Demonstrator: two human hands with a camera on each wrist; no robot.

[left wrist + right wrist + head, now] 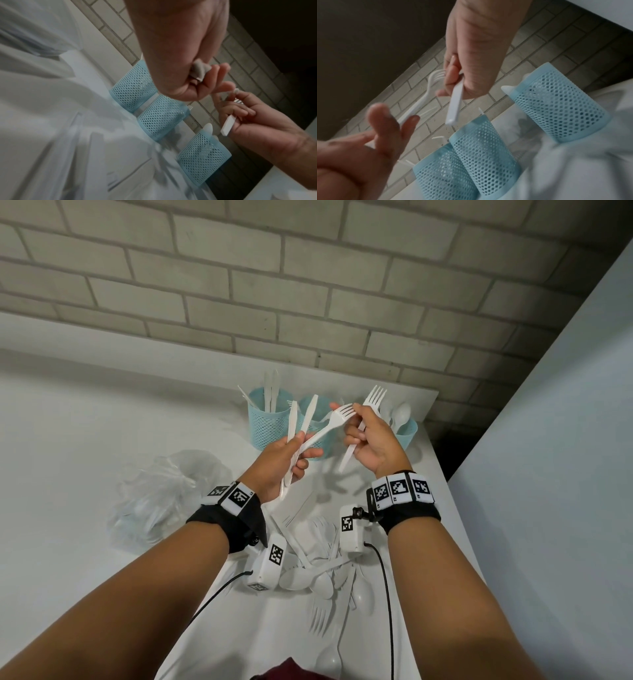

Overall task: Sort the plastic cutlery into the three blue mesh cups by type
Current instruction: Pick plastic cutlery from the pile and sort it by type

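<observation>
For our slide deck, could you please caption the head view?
Left hand holds two knives and a fork; right hand holds another fork above three blue mesh cups.

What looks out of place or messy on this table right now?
Unsorted white cutlery lies in a jumbled heap on the table under the wrists, forks and spoons crossing each other. A crumpled clear plastic bag sits left of it. The three blue mesh cups stand upright.
</observation>
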